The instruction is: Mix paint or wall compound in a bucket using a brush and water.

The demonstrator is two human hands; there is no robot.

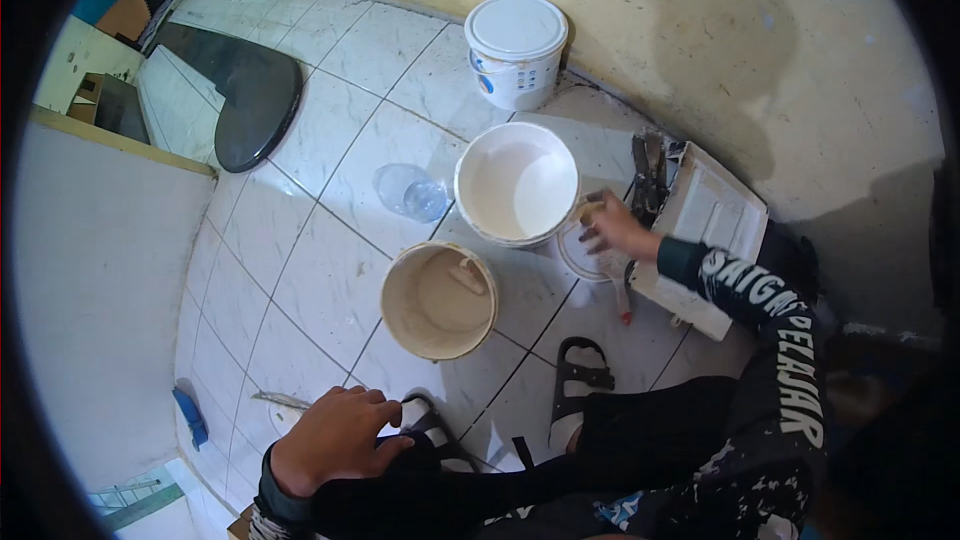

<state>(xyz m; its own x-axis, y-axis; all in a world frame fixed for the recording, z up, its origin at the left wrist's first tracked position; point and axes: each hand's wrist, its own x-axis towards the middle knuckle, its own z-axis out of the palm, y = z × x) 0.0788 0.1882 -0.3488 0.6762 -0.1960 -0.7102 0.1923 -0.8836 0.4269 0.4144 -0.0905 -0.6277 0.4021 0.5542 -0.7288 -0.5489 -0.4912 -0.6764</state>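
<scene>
My right hand is beside the right rim of a white bucket, over a round white lid on the floor. Its fingers are bent and smeared by motion; a small yellowish thing shows by them, and I cannot tell if it is held. Below the hand, a tool with a red-tipped handle lies partly on the lid. Nearer to me stands a stained, cream-coloured bucket with a whitish lump inside. My left hand hangs loosely near my knee, fingers slightly bent and apart, holding nothing.
A lidded white bucket stands by the wall. A clear plastic bottle lies left of the open buckets. At right are a dirty white plastic case and dark tools. A dark rounded slab is at upper left, a blue object at lower left.
</scene>
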